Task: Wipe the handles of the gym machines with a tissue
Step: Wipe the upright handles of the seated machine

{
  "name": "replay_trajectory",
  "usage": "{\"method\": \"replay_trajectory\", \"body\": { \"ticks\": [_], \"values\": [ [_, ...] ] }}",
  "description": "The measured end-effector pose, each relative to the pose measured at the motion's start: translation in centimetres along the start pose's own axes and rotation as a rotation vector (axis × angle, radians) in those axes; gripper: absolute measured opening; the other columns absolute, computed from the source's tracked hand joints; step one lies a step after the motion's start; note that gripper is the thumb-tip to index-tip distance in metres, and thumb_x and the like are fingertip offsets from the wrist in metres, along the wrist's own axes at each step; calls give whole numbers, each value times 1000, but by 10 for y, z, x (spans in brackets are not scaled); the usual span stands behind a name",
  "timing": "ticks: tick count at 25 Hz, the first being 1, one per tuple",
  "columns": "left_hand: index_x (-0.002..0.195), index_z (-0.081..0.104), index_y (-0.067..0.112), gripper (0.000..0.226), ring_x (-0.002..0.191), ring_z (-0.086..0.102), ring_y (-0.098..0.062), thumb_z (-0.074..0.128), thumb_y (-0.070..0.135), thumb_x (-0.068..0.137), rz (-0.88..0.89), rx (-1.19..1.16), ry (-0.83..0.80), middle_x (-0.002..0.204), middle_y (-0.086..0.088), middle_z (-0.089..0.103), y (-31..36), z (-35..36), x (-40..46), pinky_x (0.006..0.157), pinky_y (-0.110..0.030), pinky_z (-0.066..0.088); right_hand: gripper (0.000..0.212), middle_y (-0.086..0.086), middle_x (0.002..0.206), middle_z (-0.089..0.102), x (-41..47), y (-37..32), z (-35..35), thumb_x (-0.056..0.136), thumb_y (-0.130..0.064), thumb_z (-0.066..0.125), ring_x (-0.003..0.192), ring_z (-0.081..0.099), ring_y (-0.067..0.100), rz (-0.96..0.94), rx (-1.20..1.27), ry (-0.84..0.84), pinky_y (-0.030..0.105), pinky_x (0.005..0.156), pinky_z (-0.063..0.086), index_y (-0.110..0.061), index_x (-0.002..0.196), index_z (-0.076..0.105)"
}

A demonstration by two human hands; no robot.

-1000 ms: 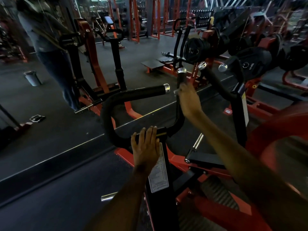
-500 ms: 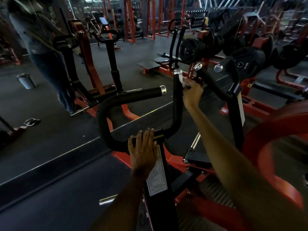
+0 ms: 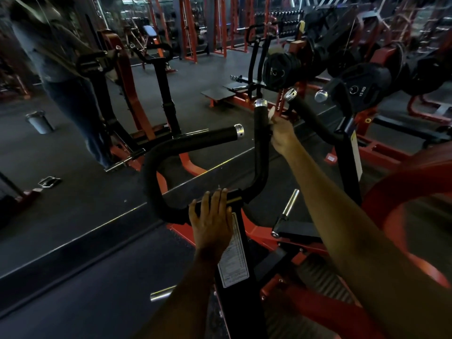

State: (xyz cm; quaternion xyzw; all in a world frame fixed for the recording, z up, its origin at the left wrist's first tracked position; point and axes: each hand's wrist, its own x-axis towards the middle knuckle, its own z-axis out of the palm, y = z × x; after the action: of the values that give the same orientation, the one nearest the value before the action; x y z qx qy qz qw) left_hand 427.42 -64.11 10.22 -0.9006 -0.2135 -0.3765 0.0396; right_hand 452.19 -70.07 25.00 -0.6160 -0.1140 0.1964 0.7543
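I see a dark rubber floor (image 3: 73, 241) with a pale seam line running across it. On it stand a small grey bin (image 3: 39, 122), a flat metal clip (image 3: 49, 181) and the red machine frames (image 3: 244, 101).

Matt black grips, rubbery in look, sheathe the upright handle (image 3: 259, 143) and the side handle (image 3: 205, 140), each ending in a shiny chrome metal cap. A pale, soft paper tissue (image 3: 271, 114) shows against the upright handle, while a glossy white printed label (image 3: 233, 260) lies on the smooth black painted post (image 3: 242, 311). The red frame (image 3: 315, 311) has a painted metal sheen; the floor (image 3: 73, 241) looks dark, matt and finely textured.
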Motion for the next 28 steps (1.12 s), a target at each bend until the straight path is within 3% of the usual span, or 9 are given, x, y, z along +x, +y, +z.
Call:
{"method": "replay_trajectory", "body": {
  "ticks": [4,8,15,18,20,21,23,25,28],
  "values": [
    [133,47,12,45,119,52,-27,33,31,94,2,12,8,125,-6,62,-1,1,0,101,-51,29,28,9,99,66,-28,56,-20,96,-15,42,84,62,15,77,25,-220,27,73,52,-6,109,65],
    [132,49,11,45,119,54,-28,34,30,95,-4,-6,3,125,-7,62,0,-1,1,102,-52,29,24,2,86,69,-48,80,-20,94,-9,44,76,64,8,65,32,-229,19,68,51,-6,98,67],
    [132,54,11,47,120,53,-28,33,31,95,-7,-16,-15,125,-7,62,1,-3,1,103,-51,26,22,1,99,70,-96,104,-23,93,-6,48,97,65,11,110,38,-128,16,75,49,-12,93,70],
    [132,50,12,46,119,53,-27,35,31,94,-13,-12,0,125,-7,62,1,-2,1,102,-51,27,39,-3,74,71,-115,113,-21,91,4,42,78,65,15,168,-65,-108,18,70,48,-15,74,72],
    [133,48,12,45,119,52,-27,35,30,93,-9,-25,11,124,-6,62,1,-2,1,102,-51,28,45,-7,55,65,-145,124,-22,90,8,42,62,62,9,177,-96,-122,20,70,49,-15,63,69],
    [133,48,12,45,119,52,-27,35,30,93,-9,-24,13,124,-6,62,1,-2,-1,102,-51,28,35,-9,53,65,-155,120,-24,90,6,47,59,63,3,112,-124,-67,17,68,49,-13,70,69],
    [132,52,12,47,119,52,-27,36,31,93,-10,-8,-6,125,-6,62,1,-4,1,102,-51,27,14,-7,68,70,-149,98,-33,87,-3,59,71,66,4,-221,-306,199,15,73,49,-11,87,69],
    [133,53,12,48,120,51,-26,36,31,93,-5,11,-38,126,-6,61,2,-6,4,103,-51,26,17,3,92,67,-122,72,-42,85,-2,59,89,63,15,-594,-642,359,7,83,41,-5,99,69],
    [133,53,12,48,121,50,-25,36,32,92,-5,11,-53,127,-5,61,1,-8,-1,103,-51,27,24,19,103,58,-111,66,-31,82,5,60,93,59,28,-747,-971,182,10,81,39,4,106,65]
  ]
}}
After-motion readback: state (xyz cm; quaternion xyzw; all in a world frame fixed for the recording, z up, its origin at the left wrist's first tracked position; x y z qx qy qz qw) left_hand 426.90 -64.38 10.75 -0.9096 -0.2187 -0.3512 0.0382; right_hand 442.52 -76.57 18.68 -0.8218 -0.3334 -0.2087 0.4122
